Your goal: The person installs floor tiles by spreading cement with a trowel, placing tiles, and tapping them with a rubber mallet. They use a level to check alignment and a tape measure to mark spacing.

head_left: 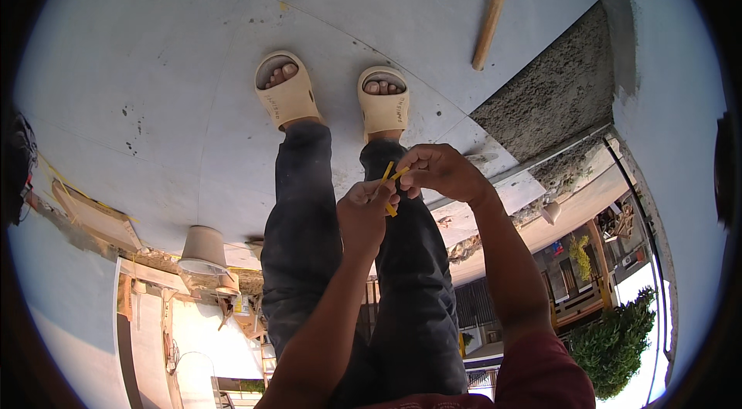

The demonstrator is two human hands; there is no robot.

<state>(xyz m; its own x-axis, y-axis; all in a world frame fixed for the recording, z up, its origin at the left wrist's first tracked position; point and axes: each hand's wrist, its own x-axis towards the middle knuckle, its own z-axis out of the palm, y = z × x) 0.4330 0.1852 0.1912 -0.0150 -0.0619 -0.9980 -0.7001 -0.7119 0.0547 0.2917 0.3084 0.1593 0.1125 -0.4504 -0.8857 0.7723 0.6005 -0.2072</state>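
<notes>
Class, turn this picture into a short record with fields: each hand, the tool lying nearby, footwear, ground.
Left hand: closed on thin, straight yellow strips
Right hand: fingertips pinching one strip, close beside the left
Tool: grey-headed mallet with wooden handle, lying down
Footwear: cream open-toed slides, both feet
Ground: large pale grey tiles; dark, rough patch at right

Two hands, two-plus yellow strips, two sandals, one mallet
</notes>
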